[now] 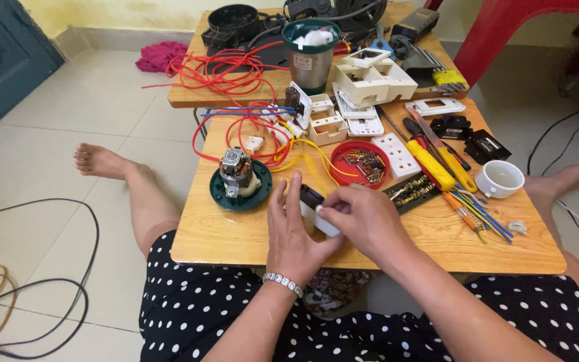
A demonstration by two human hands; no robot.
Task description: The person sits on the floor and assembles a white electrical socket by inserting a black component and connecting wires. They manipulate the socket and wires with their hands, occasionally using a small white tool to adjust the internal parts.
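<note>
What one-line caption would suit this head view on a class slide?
Both hands, left hand and right hand, hold a small white switch part over a wooden table beside a motor.

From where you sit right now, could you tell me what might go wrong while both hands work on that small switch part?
The left hand and right hand hold the small black-and-white switch part above the wooden table; if it slips, it may fall toward the lap. The red dish of small metal parts sits just beyond the right hand, so a nudge could scatter them. The red wires trail off the table and could snag.
</note>
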